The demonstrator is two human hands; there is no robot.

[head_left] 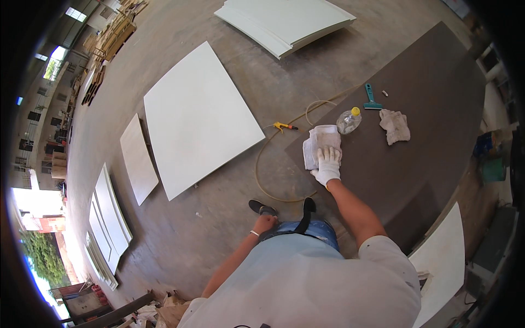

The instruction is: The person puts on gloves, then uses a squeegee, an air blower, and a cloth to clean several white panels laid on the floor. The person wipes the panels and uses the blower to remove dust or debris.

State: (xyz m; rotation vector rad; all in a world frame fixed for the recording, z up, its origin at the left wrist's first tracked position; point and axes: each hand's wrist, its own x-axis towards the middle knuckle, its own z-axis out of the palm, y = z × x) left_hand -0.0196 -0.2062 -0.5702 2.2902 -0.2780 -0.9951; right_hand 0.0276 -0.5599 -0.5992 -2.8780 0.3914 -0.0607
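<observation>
My right hand [328, 163] wears a white glove and lies on a folded white towel [321, 138], its fingers across the top and thumb at the near edge. Under the towel is a dark brown panel [377, 164], near its left corner. Just beyond the hand, a clear bottle [348, 122] with a yellow cap leans or lies beside the towel. My bare left hand [266, 223], with a white band at the wrist, is held by my waist. Its fingers are curled, and whatever may be inside them is hidden.
On the panel are a teal-handled scraper [372, 99], a small white piece [385, 93] and a crumpled rag [395, 126]. A yellow air gun [283, 127] and its hose lie to the left. White panels [199, 120] and a stack of boards [287, 22] stand further off.
</observation>
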